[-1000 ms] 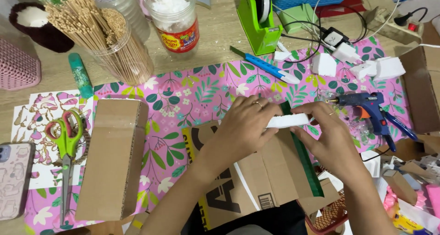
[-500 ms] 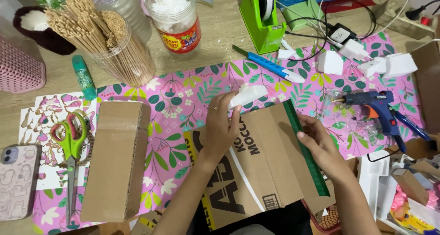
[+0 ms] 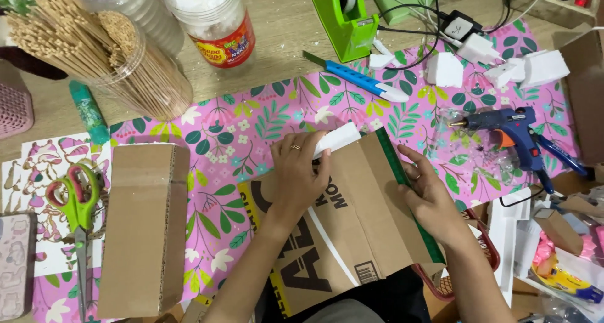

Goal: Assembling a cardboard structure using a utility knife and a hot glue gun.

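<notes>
Cardboard sheet (image 3: 352, 222) at centre frame, pinned under flat right hand (image 3: 434, 200), grip released. Left hand (image 3: 301, 172) grasping white foam block (image 3: 336, 138). Upper left: clear jar (image 3: 135, 77) packed with wooden skewers (image 3: 56, 30).

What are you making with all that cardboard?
A person is working at a craft table. The left hand holds a white foam block against the top edge of a flat cardboard sheet. The right hand presses a green ruler along the sheet's right side. A cardboard box, scissors, a blue cutter and a glue gun lie around on the flowery pink paper.
</notes>
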